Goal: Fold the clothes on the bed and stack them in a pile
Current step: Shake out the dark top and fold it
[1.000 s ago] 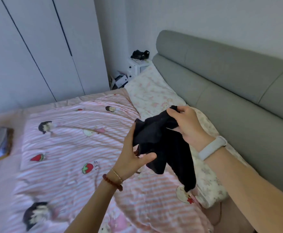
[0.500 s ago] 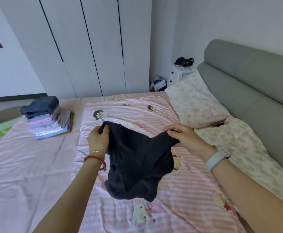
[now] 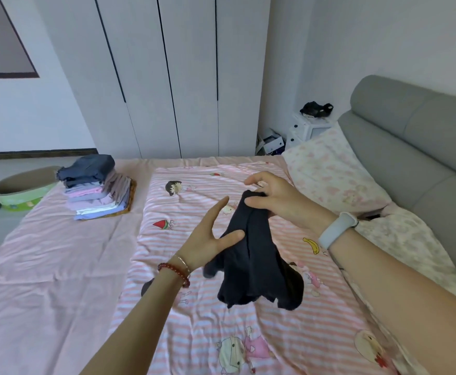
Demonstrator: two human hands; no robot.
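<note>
Black garment [image 3: 254,255] now bunched lengthwise; right hand [image 3: 278,197] pinches top, left hand [image 3: 208,236] fingers straight alongside.

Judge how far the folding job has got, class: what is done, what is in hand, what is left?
Done: a pile of folded clothes sits on the bed. In hand: the right hand pinches the top of a dark garment, doubled lengthwise, while the left hand flattens it. Left: finish folding it and add it to the pile.

White wardrobe doors [image 3: 167,77] face the bed, a small white nightstand [image 3: 306,131] beside the grey headboard [image 3: 421,147].
</note>
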